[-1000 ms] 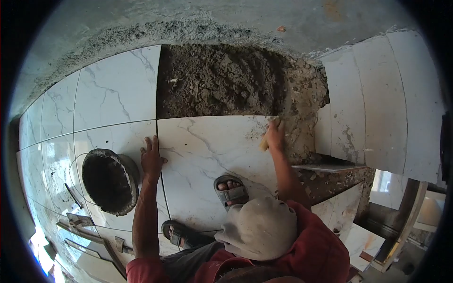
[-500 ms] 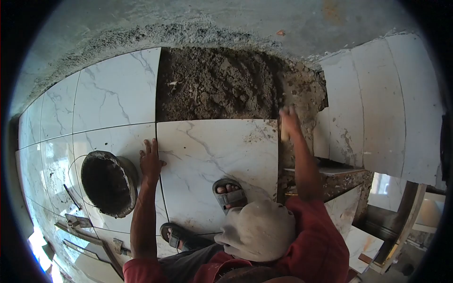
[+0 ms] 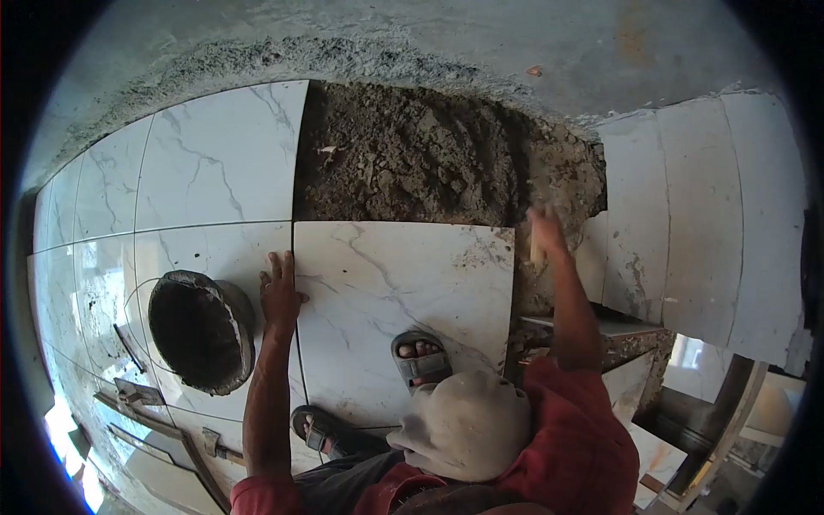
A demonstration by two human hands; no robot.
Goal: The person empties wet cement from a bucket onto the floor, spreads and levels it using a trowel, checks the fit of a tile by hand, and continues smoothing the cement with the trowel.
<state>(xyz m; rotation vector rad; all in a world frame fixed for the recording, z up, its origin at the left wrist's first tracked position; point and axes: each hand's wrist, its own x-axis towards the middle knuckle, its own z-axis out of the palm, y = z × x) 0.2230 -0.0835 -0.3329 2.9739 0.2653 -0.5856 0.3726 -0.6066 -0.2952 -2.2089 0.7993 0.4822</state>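
Observation:
My left hand (image 3: 281, 290) lies on a white marble-veined floor tile (image 3: 215, 318), fingers spread, beside the joint with the neighbouring tile (image 3: 369, 283). My right hand (image 3: 548, 230) is closed around a tool with a pale wooden handle (image 3: 537, 249); its working end is hidden or blurred. That hand is just right of the neighbouring tile's edge, over a rough uncovered strip. Ahead lies a bed of dark, lumpy mortar (image 3: 412, 159), bordered by tiles on the left and near sides.
A mortar-crusted bucket (image 3: 245, 330) stands left of my left arm. A trowel (image 3: 137, 392) and a hammer (image 3: 221, 446) lie behind it. Sandalled feet (image 3: 421, 356) rest on the tiles. A grey wall (image 3: 412, 34) runs along the far side; large pale tiles (image 3: 687, 215) are at right.
The view has shifted slightly. My right hand, with the tool, sits a little farther right of the tile edge. My left hand stays on the tile.

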